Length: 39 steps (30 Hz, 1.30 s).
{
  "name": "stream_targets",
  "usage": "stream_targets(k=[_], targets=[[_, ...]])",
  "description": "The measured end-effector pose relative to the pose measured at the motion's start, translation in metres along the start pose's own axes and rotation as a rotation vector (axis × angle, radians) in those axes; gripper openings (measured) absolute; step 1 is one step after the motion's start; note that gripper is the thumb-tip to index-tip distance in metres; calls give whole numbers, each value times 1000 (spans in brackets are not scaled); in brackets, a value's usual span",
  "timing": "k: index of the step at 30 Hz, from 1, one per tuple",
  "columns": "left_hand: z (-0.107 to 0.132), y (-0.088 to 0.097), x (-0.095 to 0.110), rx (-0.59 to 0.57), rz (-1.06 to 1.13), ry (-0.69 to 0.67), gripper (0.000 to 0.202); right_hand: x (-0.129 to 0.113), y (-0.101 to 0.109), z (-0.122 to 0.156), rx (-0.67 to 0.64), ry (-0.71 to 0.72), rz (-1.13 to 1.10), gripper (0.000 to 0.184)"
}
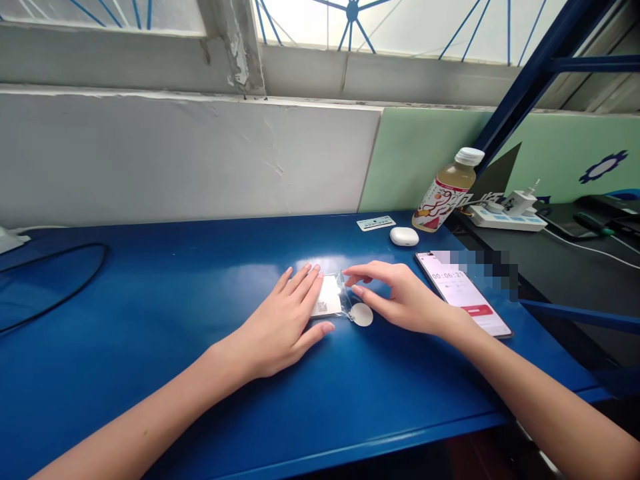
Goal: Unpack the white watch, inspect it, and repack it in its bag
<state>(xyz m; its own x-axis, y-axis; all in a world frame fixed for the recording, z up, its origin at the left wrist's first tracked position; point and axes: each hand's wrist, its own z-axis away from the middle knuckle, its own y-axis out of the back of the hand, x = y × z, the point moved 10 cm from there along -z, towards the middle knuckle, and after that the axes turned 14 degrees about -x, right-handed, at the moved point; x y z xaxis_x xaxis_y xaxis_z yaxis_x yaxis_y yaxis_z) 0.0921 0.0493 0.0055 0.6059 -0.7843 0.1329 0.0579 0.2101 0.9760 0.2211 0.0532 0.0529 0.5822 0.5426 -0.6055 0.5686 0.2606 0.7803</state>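
Observation:
My left hand (287, 320) lies flat, fingers stretched out, over the left part of a white card-like item (329, 297) in a clear plastic sleeve (344, 297). A small dark printed patch shows on the white item, and its left side is hidden under my fingers. At the sleeve's right edge is my right hand (395, 293), its fingers bent and its thumb apart from the index finger. Whether those fingertips touch the plastic is hard to see. A round white disc (361, 315) lies by the sleeve's lower right corner, just below my right thumb.
On the blue table (165, 313) lie a phone (480, 310) showing a timer, a white earbud case (404, 237) and a printed card (376, 223). A drink bottle (447, 190) stands behind them. A power strip (507, 217) is at right, a black cable (95, 277) at left.

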Motion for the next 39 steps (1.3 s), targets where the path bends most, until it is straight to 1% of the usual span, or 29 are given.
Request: stream_targets(k=[2,5,10,16,18,23,29,35,39], targets=[[1,1,0,20,3,-5,74,-3,-5,-1,-3,12,-5,26],[1,1,0,26,1,-2,73,-1,-10,-2,-6,4,46,27],[1,0,1,7,-5,2,74,-3,-16,-3,-42,43,92,20],[1,0,2,13,-14,8,69,-15,-18,-1,-75,109,101,25],[1,1,2,10,-18,11,68,-16,-20,-2,-88,104,82,27],[1,3,3,17,-6,8,67,-14,-22,0,-64,67,84,29],[0,0,3,10,-4,9,70,-17,-30,3,-146,39,193,30],[0,3,3,20,15,3,64,-23,-32,5,-156,76,186,30],[0,3,4,13,-4,11,59,-26,-39,5,-173,99,261,26]])
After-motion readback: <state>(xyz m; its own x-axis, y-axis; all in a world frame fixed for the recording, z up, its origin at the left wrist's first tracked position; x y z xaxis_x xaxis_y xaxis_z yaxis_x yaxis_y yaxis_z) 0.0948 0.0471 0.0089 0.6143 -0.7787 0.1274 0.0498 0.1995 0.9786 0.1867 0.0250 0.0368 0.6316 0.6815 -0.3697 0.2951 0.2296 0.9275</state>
